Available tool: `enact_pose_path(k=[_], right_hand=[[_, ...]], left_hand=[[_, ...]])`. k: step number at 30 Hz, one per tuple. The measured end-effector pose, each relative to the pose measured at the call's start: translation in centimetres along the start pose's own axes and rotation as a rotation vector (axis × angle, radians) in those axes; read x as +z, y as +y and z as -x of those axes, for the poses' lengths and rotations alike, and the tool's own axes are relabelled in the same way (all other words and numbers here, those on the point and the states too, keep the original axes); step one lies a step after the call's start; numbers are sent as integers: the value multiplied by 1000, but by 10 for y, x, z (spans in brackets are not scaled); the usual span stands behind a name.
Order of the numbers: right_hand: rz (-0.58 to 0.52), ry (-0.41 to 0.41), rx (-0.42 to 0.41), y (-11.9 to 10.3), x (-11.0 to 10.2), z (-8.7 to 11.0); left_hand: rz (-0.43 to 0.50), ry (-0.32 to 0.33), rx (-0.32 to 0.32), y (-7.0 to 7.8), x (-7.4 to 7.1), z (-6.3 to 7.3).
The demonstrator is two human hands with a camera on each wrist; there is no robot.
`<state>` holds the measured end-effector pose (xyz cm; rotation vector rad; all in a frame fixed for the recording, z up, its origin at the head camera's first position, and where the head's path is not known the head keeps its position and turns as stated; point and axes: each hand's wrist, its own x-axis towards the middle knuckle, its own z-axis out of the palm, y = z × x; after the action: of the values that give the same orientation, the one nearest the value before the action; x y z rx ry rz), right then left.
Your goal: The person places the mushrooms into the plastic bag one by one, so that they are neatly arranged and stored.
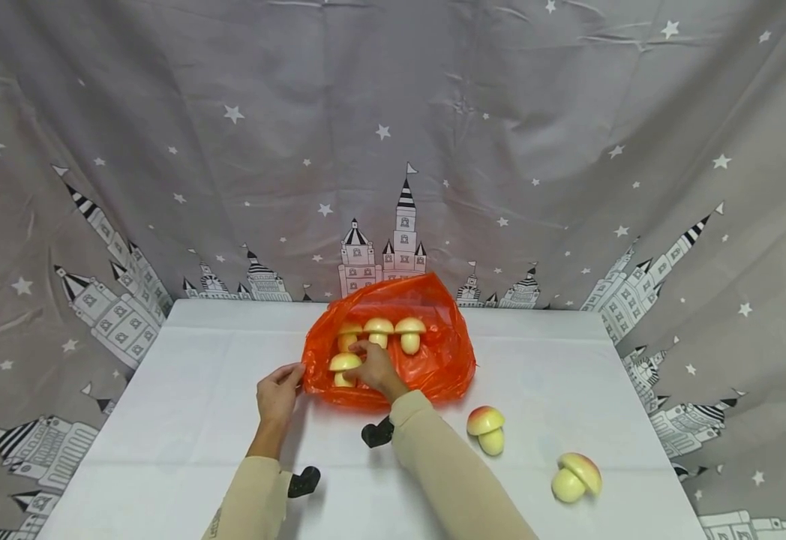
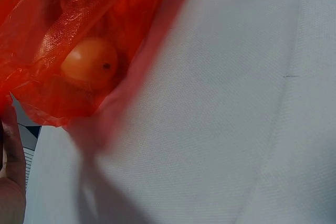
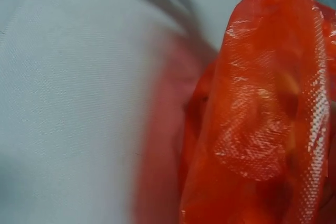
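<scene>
A thin red plastic bag [image 1: 460,360] lies with its mouth spread open and several toy mushrooms in it. My left hand [image 1: 278,391] pinches the bag's left rim between thumb and fingers. My right hand [image 1: 376,369] reaches inside, its thumb and fingers curled around the right side of the front-left yellow mushroom [image 1: 343,362]. Behind it three more mushrooms stand upright in a row, the middle one [image 1: 379,327] between its neighbours. In the left wrist view, a rounded end of a mushroom [image 2: 89,62] shows through the film. The bag's wall hides most of the right hand in the right wrist view.
On the white table [image 1: 217,360], right of the bag, lie two loose mushrooms with reddish caps, one nearer the bag [image 1: 486,424] and one farther right [image 1: 578,474]. A grey curtain [image 1: 379,90] printed with castles and stars hangs behind and at both sides.
</scene>
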<state>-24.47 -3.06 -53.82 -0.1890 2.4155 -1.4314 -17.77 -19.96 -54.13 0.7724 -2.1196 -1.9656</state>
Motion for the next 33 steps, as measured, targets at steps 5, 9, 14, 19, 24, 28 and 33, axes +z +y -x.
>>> enact_pose_path(k=[5, 9, 14, 19, 24, 28, 33], right_hand=[[-43, -18, -37, -5, -7, 4], [-81, -30, -77, -7, -16, 9], [-183, -57, -126, -11, -30, 16], [-235, -67, -141, -10, -44, 23], [-256, -71, -169, -10, -63, 36], [-246, -69, -184, -5, -77, 42], [-240, -63, -207, 6, -91, 50]], left_hand=[[8, -1, 3, 0, 0, 0], [7, 2, 6, 1, 0, 1], [6, 6, 7, 1, 0, 1], [16, 2, 14, 0, -2, 0], [10, 0, 20, 0, -1, -1], [2, 6, 27, 1, 0, 1], [23, 11, 28, 1, 0, 1]])
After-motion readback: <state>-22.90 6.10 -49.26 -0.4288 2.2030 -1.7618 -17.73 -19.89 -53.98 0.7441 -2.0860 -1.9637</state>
